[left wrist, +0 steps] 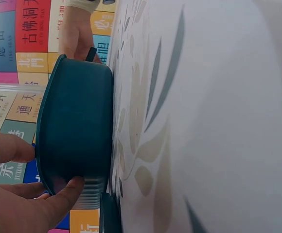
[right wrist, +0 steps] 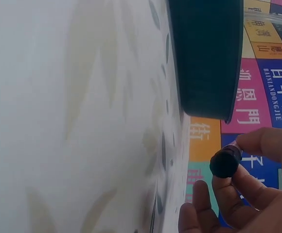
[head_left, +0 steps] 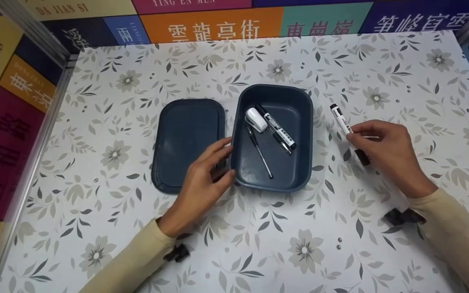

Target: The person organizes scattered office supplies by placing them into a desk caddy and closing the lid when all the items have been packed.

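A dark blue rectangular box [head_left: 273,184] stands uncovered on the table. Inside lie a black-and-white marker [head_left: 280,131], a small white rounded object [head_left: 256,119] whose kind I cannot tell, a slim pen [head_left: 261,152] and another pen [head_left: 286,149] partly under the marker. My left hand [head_left: 204,177] rests its fingertips and thumb against the box's left wall. To the right of the box, my right hand [head_left: 385,148] pinches a second black-and-white marker [head_left: 342,121] between thumb and fingers. The right wrist view shows one dark end of this marker [right wrist: 225,162].
The dark blue lid [head_left: 187,138] lies flat to the left of the box, partly behind the left hand. A floral cloth [head_left: 305,248] covers the table. Colourful panels with lettering [head_left: 214,24] stand along its back and sides.
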Available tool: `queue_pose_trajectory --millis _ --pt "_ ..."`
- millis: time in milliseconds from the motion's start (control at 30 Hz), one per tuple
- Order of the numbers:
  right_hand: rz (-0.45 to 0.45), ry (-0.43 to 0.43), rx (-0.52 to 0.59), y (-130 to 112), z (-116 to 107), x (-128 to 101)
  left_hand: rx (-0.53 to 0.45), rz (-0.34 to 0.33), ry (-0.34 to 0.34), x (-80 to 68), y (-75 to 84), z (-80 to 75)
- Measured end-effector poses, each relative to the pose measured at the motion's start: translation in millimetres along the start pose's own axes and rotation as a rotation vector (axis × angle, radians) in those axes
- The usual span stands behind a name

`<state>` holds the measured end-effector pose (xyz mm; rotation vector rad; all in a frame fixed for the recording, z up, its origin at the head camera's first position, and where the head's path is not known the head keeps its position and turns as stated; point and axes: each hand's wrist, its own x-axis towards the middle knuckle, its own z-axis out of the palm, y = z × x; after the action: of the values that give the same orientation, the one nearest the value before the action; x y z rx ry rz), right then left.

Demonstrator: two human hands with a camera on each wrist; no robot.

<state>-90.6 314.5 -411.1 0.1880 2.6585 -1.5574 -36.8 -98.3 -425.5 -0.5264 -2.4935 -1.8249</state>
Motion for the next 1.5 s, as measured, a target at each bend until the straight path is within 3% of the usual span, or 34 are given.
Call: queue_pose_trajectory --millis 167,300,1033,1500 --pt "-0.011 -0.014 0.155 -7.9 12.9 -1.9 0.006 -0.005 -0.005 -0.8 0.3 -0.2" --pt "-0.049 -0.007 0.193 -14.6 21.2 -4.8 0.004 -0.009 -0.005 -1.1 0.7 -0.1" --pt "-0.269 0.023 0.145 -50.6 60.4 -10.7 -0.011 -0.001 -0.005 -0.4 -0.3 -0.3" --pt "-0.347 0.028 0.142 -64.8 78.0 -11.1 -0.032 -0.017 -0.011 -0.6 -1.1 0.2"
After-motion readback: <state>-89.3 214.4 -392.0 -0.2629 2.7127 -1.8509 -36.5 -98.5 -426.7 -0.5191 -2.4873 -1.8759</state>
